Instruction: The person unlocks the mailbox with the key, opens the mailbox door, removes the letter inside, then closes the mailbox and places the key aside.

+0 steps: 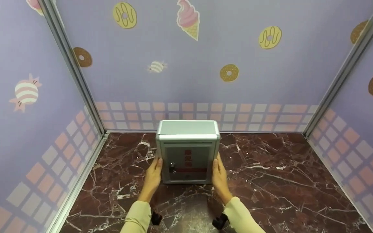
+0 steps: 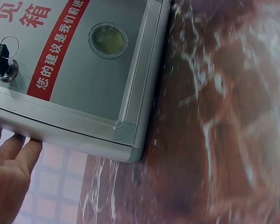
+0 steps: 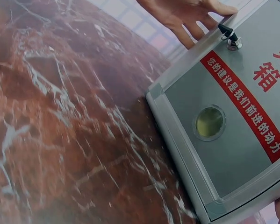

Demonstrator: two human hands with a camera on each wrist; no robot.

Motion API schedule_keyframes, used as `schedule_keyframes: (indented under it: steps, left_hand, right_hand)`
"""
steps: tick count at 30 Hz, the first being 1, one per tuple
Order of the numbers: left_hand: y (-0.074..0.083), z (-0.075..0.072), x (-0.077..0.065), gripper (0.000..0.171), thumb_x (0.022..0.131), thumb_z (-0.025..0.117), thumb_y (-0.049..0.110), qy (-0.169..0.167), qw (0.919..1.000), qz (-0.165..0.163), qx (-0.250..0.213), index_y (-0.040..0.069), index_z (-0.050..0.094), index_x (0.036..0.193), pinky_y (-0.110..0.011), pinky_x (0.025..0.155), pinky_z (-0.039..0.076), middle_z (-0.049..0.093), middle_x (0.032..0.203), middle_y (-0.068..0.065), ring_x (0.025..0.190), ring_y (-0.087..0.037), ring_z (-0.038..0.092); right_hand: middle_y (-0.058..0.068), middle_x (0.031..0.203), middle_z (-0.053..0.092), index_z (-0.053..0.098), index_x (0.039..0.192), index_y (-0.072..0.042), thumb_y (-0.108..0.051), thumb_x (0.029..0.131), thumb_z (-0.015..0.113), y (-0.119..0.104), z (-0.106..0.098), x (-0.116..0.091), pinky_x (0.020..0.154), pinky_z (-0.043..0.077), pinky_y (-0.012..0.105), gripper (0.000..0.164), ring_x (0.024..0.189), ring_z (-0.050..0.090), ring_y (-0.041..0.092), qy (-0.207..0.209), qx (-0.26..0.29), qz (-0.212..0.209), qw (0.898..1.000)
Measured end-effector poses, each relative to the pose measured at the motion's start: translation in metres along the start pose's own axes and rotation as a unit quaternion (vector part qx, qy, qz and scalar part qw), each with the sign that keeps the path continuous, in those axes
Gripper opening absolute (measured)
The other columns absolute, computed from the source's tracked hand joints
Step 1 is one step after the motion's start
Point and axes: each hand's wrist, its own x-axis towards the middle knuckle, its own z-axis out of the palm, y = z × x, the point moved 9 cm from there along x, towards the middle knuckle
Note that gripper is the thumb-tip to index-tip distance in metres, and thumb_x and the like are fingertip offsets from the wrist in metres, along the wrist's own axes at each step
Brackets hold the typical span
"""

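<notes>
A silver metal suggestion box (image 1: 188, 161) with red lettering is upright at the marble tabletop; whether its base touches is unclear. My left hand (image 1: 153, 174) grips its left side, thumb toward the front edge. On the opposite side, my right hand (image 1: 220, 178) holds the box likewise. A black-headed key (image 2: 3, 60) with a ring sits in the front lock. Across the front runs a red strip (image 3: 242, 102) with white characters, near a round window (image 3: 209, 122). In the right wrist view, the left hand's fingers (image 3: 189, 32) meet the box's side.
Dark red marble tabletop (image 1: 280, 181) with white veins spreads around the box. Purple walls (image 1: 173, 87) printed with sweets and checks enclose the back and both sides, with metal corner posts (image 1: 73, 64). Black wrist mounts (image 1: 156, 218) sit by both cuffs.
</notes>
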Motion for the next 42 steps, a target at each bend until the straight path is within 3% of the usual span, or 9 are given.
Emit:
schedule_keyframes:
  steps: [6, 9, 14, 17, 23, 28, 35, 42]
  left_hand:
    - [0.003, 0.018, -0.001, 0.056, 0.106, 0.045, 0.033, -0.002, 1.0, -0.005, 0.002, 0.0, 0.035, 0.151, -0.049, 0.113, 0.024, 0.037, 0.151, -0.019, 0.138, -0.037, 0.033]
    - [0.013, 0.028, -0.004, 0.051, 0.106, 0.046, 0.025, -0.003, 0.9999, 0.009, -0.008, -0.002, 0.037, 0.149, -0.051, 0.11, 0.029, 0.041, 0.146, -0.023, 0.133, -0.039, 0.04]
    - [0.014, 0.046, -0.006, 0.049, 0.106, 0.046, 0.021, -0.008, 0.9996, 0.018, -0.022, -0.003, 0.038, 0.148, -0.051, 0.11, 0.029, 0.042, 0.146, -0.024, 0.132, -0.04, 0.041]
    - [0.008, 0.054, -0.003, 0.052, 0.106, 0.046, 0.028, -0.014, 0.9998, 0.013, -0.009, 0.003, 0.038, 0.15, -0.051, 0.111, 0.028, 0.042, 0.147, -0.021, 0.134, -0.038, 0.039]
    - [0.013, 0.065, 0.004, 0.054, 0.106, 0.044, 0.035, -0.017, 0.9993, 0.021, 0.025, 0.005, 0.038, 0.151, -0.051, 0.109, 0.032, 0.046, 0.144, -0.021, 0.131, -0.038, 0.043]
    - [0.015, 0.07, 0.0, 0.052, 0.105, 0.046, 0.033, -0.005, 0.9993, 0.009, 0.037, 0.005, 0.041, 0.149, -0.051, 0.108, 0.033, 0.047, 0.143, -0.02, 0.129, -0.038, 0.045]
    - [0.02, 0.075, -0.001, 0.056, 0.105, 0.045, 0.037, -0.01, 0.9991, 0.027, 0.031, 0.003, 0.04, 0.149, -0.049, 0.109, 0.032, 0.044, 0.146, -0.018, 0.132, -0.036, 0.042]
    - [0.017, 0.07, -0.003, 0.053, 0.105, 0.047, 0.034, -0.005, 0.9987, 0.037, 0.036, 0.005, 0.041, 0.149, -0.048, 0.108, 0.034, 0.046, 0.144, -0.017, 0.131, -0.035, 0.045]
  right_hand:
    - [0.025, 0.156, 0.022, 0.021, 0.153, 0.006, -0.009, 0.109, 0.032, 0.0, -0.018, 0.004, 0.115, 0.017, 0.047, 0.048, 0.143, 0.019, 0.039, 0.004, -0.009, 0.002, 1.0]
    - [0.025, 0.156, 0.022, 0.022, 0.152, 0.007, -0.01, 0.109, 0.032, 0.008, -0.029, 0.007, 0.116, 0.015, 0.045, 0.048, 0.143, 0.018, 0.038, 0.021, -0.016, 0.005, 1.0]
    - [0.022, 0.156, 0.024, 0.024, 0.153, 0.004, -0.011, 0.109, 0.032, 0.014, -0.046, 0.006, 0.115, 0.019, 0.043, 0.047, 0.143, 0.021, 0.035, 0.038, -0.014, 0.009, 0.999]
    - [0.022, 0.156, 0.024, 0.022, 0.154, 0.003, -0.008, 0.109, 0.031, 0.012, -0.052, 0.002, 0.115, 0.02, 0.044, 0.047, 0.143, 0.021, 0.035, 0.047, -0.004, 0.018, 0.999]
    - [0.022, 0.155, 0.026, 0.026, 0.152, 0.004, -0.008, 0.108, 0.033, 0.008, -0.062, 0.005, 0.114, 0.021, 0.045, 0.046, 0.142, 0.024, 0.036, 0.083, -0.01, 0.004, 0.997]
    - [0.022, 0.155, 0.026, 0.026, 0.153, 0.003, -0.009, 0.109, 0.032, 0.011, -0.068, 0.005, 0.114, 0.021, 0.045, 0.046, 0.142, 0.024, 0.036, 0.085, -0.016, 0.011, 0.996]
    - [0.017, 0.159, 0.02, 0.021, 0.155, -0.001, -0.01, 0.109, 0.03, 0.011, -0.071, 0.008, 0.116, 0.018, 0.041, 0.048, 0.145, 0.018, 0.031, 0.067, 0.014, -0.006, 0.998]
    - [0.017, 0.159, 0.02, 0.021, 0.155, -0.001, -0.013, 0.109, 0.031, 0.017, -0.07, 0.007, 0.116, 0.018, 0.043, 0.048, 0.145, 0.018, 0.031, 0.055, 0.0, 0.011, 0.998]
